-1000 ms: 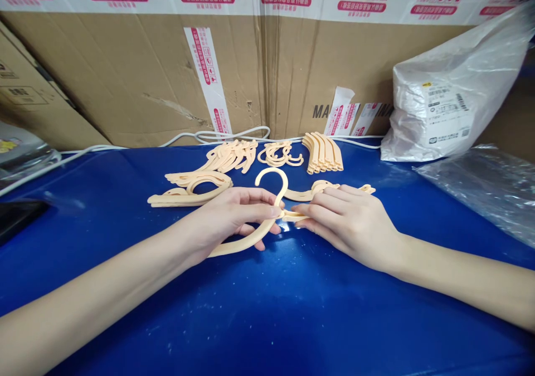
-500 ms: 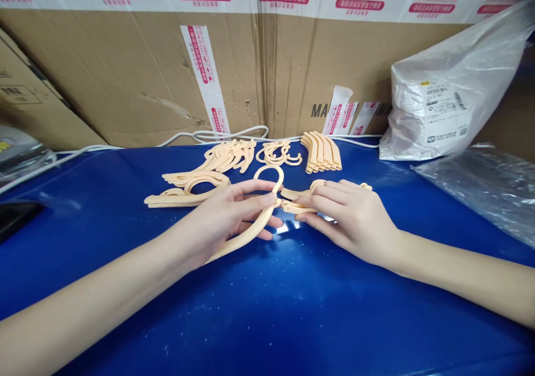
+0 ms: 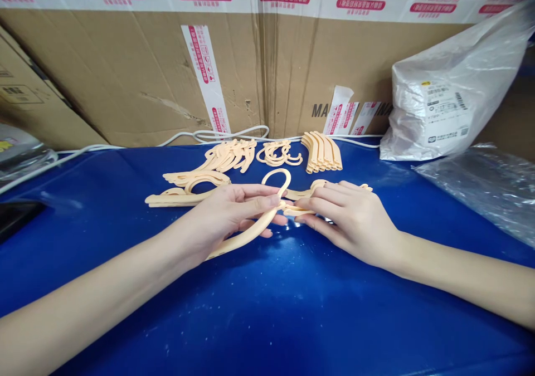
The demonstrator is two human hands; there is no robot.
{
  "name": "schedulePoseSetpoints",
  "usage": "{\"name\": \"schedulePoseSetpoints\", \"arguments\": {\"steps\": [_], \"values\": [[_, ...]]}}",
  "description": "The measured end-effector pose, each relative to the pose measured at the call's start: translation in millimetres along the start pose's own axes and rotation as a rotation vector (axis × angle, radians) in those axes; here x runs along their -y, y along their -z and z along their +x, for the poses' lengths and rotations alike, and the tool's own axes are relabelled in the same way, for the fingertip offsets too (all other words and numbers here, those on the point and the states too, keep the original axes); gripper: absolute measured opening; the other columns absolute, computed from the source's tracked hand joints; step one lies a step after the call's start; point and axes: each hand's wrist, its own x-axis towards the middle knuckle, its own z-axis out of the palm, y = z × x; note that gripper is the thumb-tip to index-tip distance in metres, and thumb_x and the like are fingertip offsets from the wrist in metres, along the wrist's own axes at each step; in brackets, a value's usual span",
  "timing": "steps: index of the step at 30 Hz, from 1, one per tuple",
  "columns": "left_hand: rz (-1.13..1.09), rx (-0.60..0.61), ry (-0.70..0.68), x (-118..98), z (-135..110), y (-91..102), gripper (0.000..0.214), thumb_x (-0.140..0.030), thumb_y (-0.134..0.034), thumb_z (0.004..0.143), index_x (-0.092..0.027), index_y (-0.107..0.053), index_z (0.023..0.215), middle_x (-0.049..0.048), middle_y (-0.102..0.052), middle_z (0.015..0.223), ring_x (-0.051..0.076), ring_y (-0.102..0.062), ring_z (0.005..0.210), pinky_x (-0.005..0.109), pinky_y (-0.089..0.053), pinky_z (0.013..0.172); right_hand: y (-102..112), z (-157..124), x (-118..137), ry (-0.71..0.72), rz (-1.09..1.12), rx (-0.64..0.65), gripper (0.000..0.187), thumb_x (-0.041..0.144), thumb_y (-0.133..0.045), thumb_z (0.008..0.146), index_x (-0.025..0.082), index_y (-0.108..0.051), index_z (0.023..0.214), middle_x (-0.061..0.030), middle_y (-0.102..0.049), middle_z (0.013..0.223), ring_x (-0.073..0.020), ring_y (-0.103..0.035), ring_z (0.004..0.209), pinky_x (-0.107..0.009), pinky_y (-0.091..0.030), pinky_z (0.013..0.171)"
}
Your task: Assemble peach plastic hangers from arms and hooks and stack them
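Note:
My left hand (image 3: pixel 228 214) is closed on a cream plastic hanger part (image 3: pixel 246 237), a curved arm with a round hook (image 3: pixel 286 182) at its top. The arm slants down to the left under my palm. My right hand (image 3: pixel 355 220) pinches another cream hanger arm (image 3: pixel 297 211) low over the table. The inner ends of the two pieces come together between my hands; whether they are joined I cannot tell. Behind my right fingers lies a further hanger piece (image 3: pixel 296 194), partly hidden.
Folded hangers (image 3: pixel 171 200) lie left of my hands. Farther back on the blue table (image 3: pixel 267 315) are piles of thin arms (image 3: pixel 232 154), loose hooks (image 3: pixel 278 153) and stacked curved arms (image 3: pixel 321 152). A white cable (image 3: pixel 175 137), cardboard boxes (image 3: pixel 137 75) and a plastic-wrapped package (image 3: pixel 443 92) border the back.
My left hand has brought the hooked hanger part slightly right, and its hook has tilted right. The gap to the arm in my right hand has closed. My right hand has barely moved.

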Motion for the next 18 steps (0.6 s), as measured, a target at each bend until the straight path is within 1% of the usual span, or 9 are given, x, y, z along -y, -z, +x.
{"name": "schedulePoseSetpoints", "arguments": {"steps": [4,9,18], "values": [[0.008,0.008,-0.002,0.1,-0.3,-1.1,0.012,-0.023,-0.070,0.083,-0.018,-0.072,0.094,0.0027,-0.073,0.076,0.010,-0.065,0.063,0.016,-0.054,0.057,0.6,-0.7,1.0,0.007,-0.021,-0.016,0.028,0.030,-0.043,0.099,0.015,-0.066,0.094,-0.0048,-0.067,0.079,-0.0166,-0.059,0.074,-0.029,-0.037,0.063],[0.055,0.007,-0.007,0.1,-2.0,-2.0,0.009,-0.026,-0.070,0.082,-0.018,-0.072,0.086,0.0014,-0.072,0.075,0.009,-0.063,0.061,0.016,-0.054,0.056,0.4,-0.6,1.6,0.033,-0.044,-0.036,0.027,0.029,-0.044,0.098,0.015,-0.066,0.092,-0.0041,-0.066,0.076,-0.0162,-0.057,0.071,-0.029,-0.036,0.062],[0.064,0.010,-0.013,2.0,-2.6,1.1,0.015,-0.027,-0.074,0.078,-0.017,-0.071,0.089,0.0031,-0.072,0.078,0.013,-0.065,0.067,0.024,-0.057,0.066,0.4,-0.5,5.5,0.037,-0.071,-0.037,0.026,0.028,-0.045,0.098,0.015,-0.068,0.096,-0.0045,-0.068,0.078,-0.0166,-0.062,0.075,-0.029,-0.039,0.063]]}}
